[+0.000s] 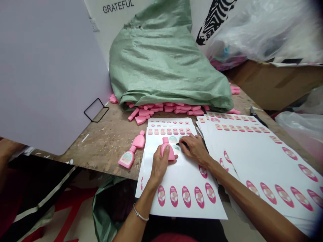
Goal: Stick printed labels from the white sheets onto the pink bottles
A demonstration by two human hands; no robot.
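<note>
My left hand (161, 163) is wrapped round a small pink plastic bottle (167, 151), held tilted above a sheet of stickers (181, 174). My right hand (193, 147) rests on the same sheet, fingers bent together around a dark, thin object (179, 144), mostly hidden, whose kind I cannot make out. Pale green labels (173, 139) lie on the sheet between the two hands. Pink oval stickers line its near edge, and a row of small ones runs along the far edge. To the left lie a labelled pink bottle (127, 158) and another pink bottle (139, 140), end to end.
A large green sack (169, 64) stands behind, with several pink bottles (173, 108) spilling from under it. More sticker sheets (247, 154) cover the right side, near black-handled scissors (257, 117). A white panel (52, 74) and black wire frame (96, 111) bound the left; another person's arm (8, 149) shows there.
</note>
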